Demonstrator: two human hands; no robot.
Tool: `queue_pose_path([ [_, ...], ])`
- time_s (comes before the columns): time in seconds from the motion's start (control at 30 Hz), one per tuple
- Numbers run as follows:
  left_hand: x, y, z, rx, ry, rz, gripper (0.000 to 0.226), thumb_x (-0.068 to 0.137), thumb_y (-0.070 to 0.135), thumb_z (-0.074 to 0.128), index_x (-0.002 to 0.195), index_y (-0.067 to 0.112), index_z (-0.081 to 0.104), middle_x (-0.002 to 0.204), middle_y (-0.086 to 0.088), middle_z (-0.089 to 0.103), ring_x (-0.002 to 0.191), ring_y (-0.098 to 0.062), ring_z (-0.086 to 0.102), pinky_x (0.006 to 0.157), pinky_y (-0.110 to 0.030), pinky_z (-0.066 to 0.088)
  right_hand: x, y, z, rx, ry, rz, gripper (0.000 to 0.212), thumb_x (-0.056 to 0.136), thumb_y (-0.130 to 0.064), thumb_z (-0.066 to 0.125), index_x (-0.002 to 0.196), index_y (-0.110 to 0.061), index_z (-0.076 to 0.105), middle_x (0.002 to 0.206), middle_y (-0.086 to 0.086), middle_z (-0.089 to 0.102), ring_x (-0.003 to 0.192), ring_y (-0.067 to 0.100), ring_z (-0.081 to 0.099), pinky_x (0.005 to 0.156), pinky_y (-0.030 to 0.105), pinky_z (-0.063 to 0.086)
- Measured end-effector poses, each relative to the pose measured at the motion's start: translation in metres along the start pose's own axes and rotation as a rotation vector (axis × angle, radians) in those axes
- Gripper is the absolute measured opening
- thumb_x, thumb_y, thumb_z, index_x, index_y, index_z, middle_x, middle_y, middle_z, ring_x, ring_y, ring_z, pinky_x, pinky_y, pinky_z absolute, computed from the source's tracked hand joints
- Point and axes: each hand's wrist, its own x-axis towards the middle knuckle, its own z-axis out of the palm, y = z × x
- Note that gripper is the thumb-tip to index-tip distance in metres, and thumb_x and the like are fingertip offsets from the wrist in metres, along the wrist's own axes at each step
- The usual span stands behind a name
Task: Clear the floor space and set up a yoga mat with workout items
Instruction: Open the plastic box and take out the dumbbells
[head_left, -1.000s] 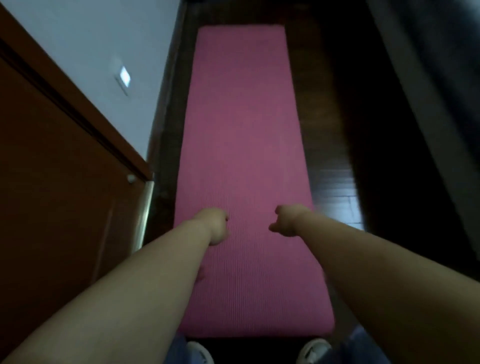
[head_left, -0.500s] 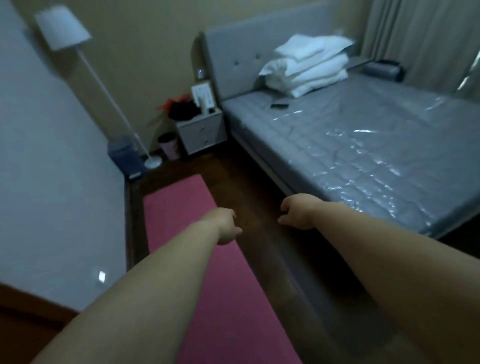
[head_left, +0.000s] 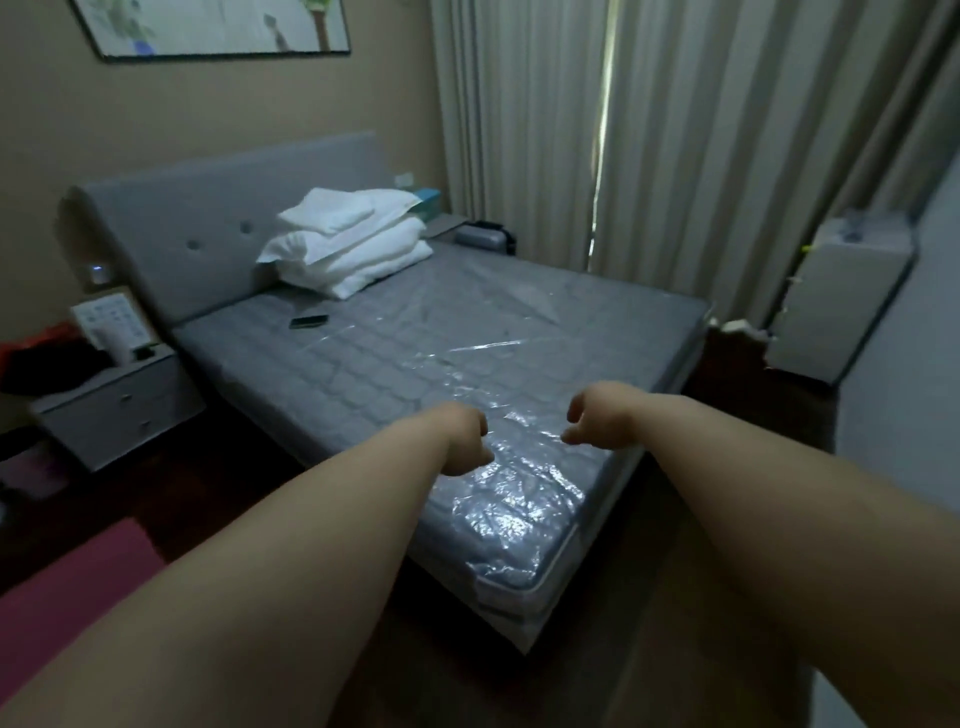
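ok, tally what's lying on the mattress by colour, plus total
White: 1 stack of folded bedding; how many pieces it holds is unclear
Dark: 1 small flat device
Total: 2 on the plastic-wrapped mattress

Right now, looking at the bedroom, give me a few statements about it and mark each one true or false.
1. The mattress is wrapped in clear plastic. True.
2. The left hand holds a dumbbell. False: it holds nothing.
3. White bedding is stacked by the headboard. True.
4. The pink yoga mat lies on the bed. False: it lies on the floor at lower left.
5. The right hand holds nothing. True.
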Motion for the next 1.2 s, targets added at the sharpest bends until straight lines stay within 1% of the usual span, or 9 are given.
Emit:
queue_pose_path([
  [0.17, 0.117, 0.068, -0.030, 0.098, -0.014, 0.161, 0.051, 0.096, 0.040, 0.051, 0.141, 0.016, 0.043, 0.143, -0.006, 0.047, 0.130, -0.027, 0.045, 0.106, -0.033, 0.038, 0.045, 0.096, -0.015, 0.051, -0.032, 0.144, 0.045, 0.093, -0.043, 0.055, 0.122, -0.010, 0.063, 0.127, 0.008, 0.061, 0.117, 0.025, 0.055, 0.097, 0.031, 0.045],
  [0.37, 0.268, 0.157, -0.097, 0.152, -0.028, 0.358, 0.049, 0.097, 0.037, 0.050, 0.138, 0.013, 0.046, 0.141, -0.007, 0.049, 0.128, -0.026, 0.046, 0.103, -0.031, 0.037, 0.104, 0.218, -0.072, 0.221, 0.015, 0.346, 0.040, 0.094, -0.037, 0.055, 0.126, -0.012, 0.058, 0.127, 0.007, 0.058, 0.115, 0.023, 0.055, 0.094, 0.032, 0.047],
  [0.47, 0.330, 0.200, -0.133, 0.161, 0.007, 0.428, 0.046, 0.097, 0.037, 0.050, 0.136, 0.012, 0.049, 0.137, -0.008, 0.052, 0.125, -0.027, 0.048, 0.101, -0.034, 0.040, 0.131, 0.274, -0.090, 0.317, 0.103, 0.440, 0.043, 0.092, -0.038, 0.058, 0.130, -0.018, 0.053, 0.128, 0.005, 0.056, 0.113, 0.023, 0.054, 0.088, 0.031, 0.046],
  [0.53, 0.376, 0.239, -0.156, 0.143, 0.033, 0.484, 0.045, 0.096, 0.035, 0.050, 0.135, 0.014, 0.050, 0.134, -0.007, 0.054, 0.122, -0.026, 0.050, 0.100, -0.035, 0.042, 0.147, 0.317, -0.103, 0.329, 0.143, 0.500, 0.049, 0.091, -0.040, 0.058, 0.134, -0.019, 0.049, 0.133, 0.004, 0.052, 0.119, 0.024, 0.051, 0.091, 0.031, 0.043],
  [0.67, 0.453, 0.328, -0.188, 0.197, 0.042, 0.601, 0.039, 0.096, 0.034, 0.051, 0.129, 0.014, 0.056, 0.126, -0.008, 0.057, 0.117, -0.024, 0.053, 0.096, -0.034, 0.044, 0.179, 0.413, -0.119, 0.326, 0.096, 0.609, 0.057, 0.092, -0.040, 0.058, 0.142, -0.017, 0.041, 0.142, 0.005, 0.046, 0.128, 0.026, 0.046, 0.102, 0.035, 0.042],
  [0.73, 0.491, 0.365, -0.202, 0.230, 0.063, 0.648, 0.038, 0.095, 0.035, 0.051, 0.127, 0.015, 0.058, 0.124, -0.006, 0.060, 0.116, -0.024, 0.054, 0.096, -0.035, 0.045, 0.197, 0.464, -0.132, 0.295, 0.094, 0.646, 0.059, 0.092, -0.041, 0.058, 0.142, -0.015, 0.040, 0.142, 0.006, 0.047, 0.128, 0.026, 0.046, 0.102, 0.034, 0.040],
  [0.83, 0.562, 0.430, -0.219, 0.230, 0.069, 0.644, 0.036, 0.094, 0.036, 0.052, 0.125, 0.018, 0.059, 0.122, -0.004, 0.061, 0.114, -0.022, 0.055, 0.094, -0.034, 0.047, 0.240, 0.558, -0.158, 0.283, 0.095, 0.673, 0.054, 0.090, -0.042, 0.059, 0.135, -0.014, 0.047, 0.134, 0.007, 0.053, 0.121, 0.026, 0.051, 0.096, 0.034, 0.043],
  [0.97, 0.637, 0.474, -0.250, 0.200, 0.029, 0.583, 0.040, 0.095, 0.034, 0.052, 0.131, 0.018, 0.053, 0.128, -0.004, 0.055, 0.118, -0.023, 0.051, 0.096, -0.033, 0.044, 0.301, 0.650, -0.198, 0.367, 0.084, 0.666, 0.051, 0.089, -0.040, 0.062, 0.131, -0.014, 0.051, 0.130, 0.007, 0.056, 0.117, 0.025, 0.054, 0.099, 0.034, 0.045],
  [1.2, 0.798, 0.509, -0.310, 0.213, 0.042, 0.446, 0.041, 0.095, 0.033, 0.050, 0.133, 0.018, 0.054, 0.131, -0.004, 0.055, 0.126, -0.023, 0.046, 0.102, -0.032, 0.039, 0.452, 0.758, -0.258, 0.304, 0.070, 0.445, 0.053, 0.091, -0.040, 0.058, 0.137, -0.016, 0.047, 0.135, 0.005, 0.053, 0.121, 0.024, 0.052, 0.099, 0.034, 0.044],
])
